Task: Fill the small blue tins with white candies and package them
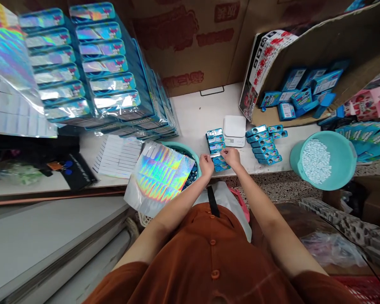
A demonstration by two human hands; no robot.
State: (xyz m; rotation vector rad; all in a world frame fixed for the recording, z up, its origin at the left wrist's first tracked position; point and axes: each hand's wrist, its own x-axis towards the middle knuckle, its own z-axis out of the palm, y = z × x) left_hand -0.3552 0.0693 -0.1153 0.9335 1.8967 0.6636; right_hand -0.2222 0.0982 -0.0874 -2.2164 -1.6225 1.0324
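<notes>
At the front edge of a white worktable [194, 109], we see the left hand [207, 164] and right hand [232, 157] close together, fingertips pinched shut on opposite ends of a pale strip [215, 155]. The strip sits over a row of small blue tins [216, 134]; from this height, we cannot tell whether it touches one. We judge the work partway along: this strip is not yet let go, and an iridescent sheet [161, 175], overlapping a teal basin [177, 145] at left, seems to bear more. Beyond the tins stands a white scale [234, 126], with more tins [263, 145] and a tub of white pellets [352, 162] to the right. Behind rise wrapped blue stacks [112, 63], an open carton [316, 50] of blue boxes [300, 97] and brown cardboard [183, 46] printed in red.
</notes>
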